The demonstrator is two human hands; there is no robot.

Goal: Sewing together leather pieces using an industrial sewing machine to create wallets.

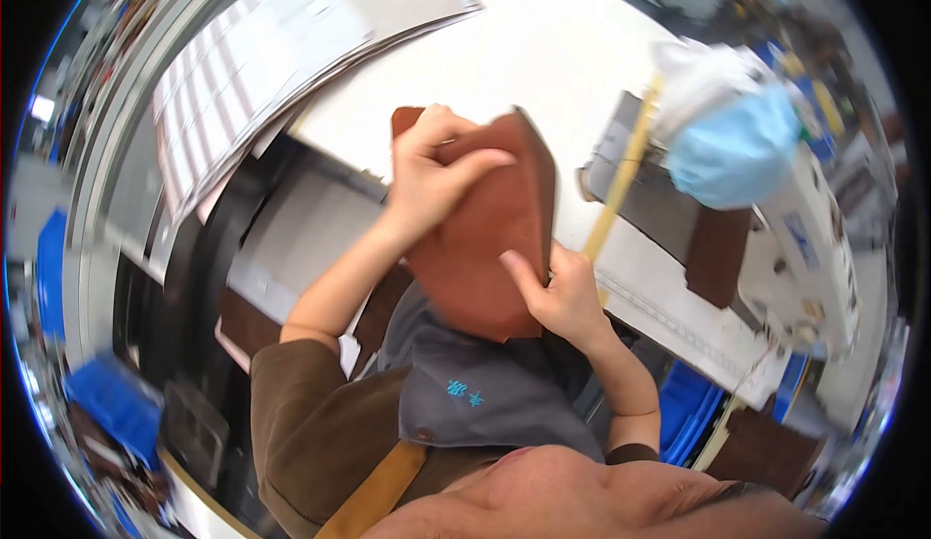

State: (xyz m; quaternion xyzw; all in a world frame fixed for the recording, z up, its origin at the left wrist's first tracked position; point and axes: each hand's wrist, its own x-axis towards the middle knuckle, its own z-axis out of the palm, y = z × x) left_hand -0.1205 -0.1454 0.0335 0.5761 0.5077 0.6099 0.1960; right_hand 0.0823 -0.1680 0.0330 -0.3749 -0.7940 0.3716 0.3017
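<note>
A reddish-brown leather piece (pixel 482 248) is held up in front of my body, above the near edge of the table. It looks folded or layered, with a dark edge along its right side. My left hand (pixel 433 172) grips its upper left part, thumb across the front face and the other fingers partly behind it. Lower down, my right hand (pixel 565 296) pinches the right edge, with its thumb on the front and its fingers hidden behind. Both hands and the leather are a little blurred.
A white sewing machine (pixel 815 248) with a light-blue face mask (pixel 735 151) over it stands on the right of the white table (pixel 543 30). Striped sheets (pixel 262 73) are stacked at the far left. Brown leather (pixel 718 258) lies beside the machine; a blue bin (pixel 687 408) sits below.
</note>
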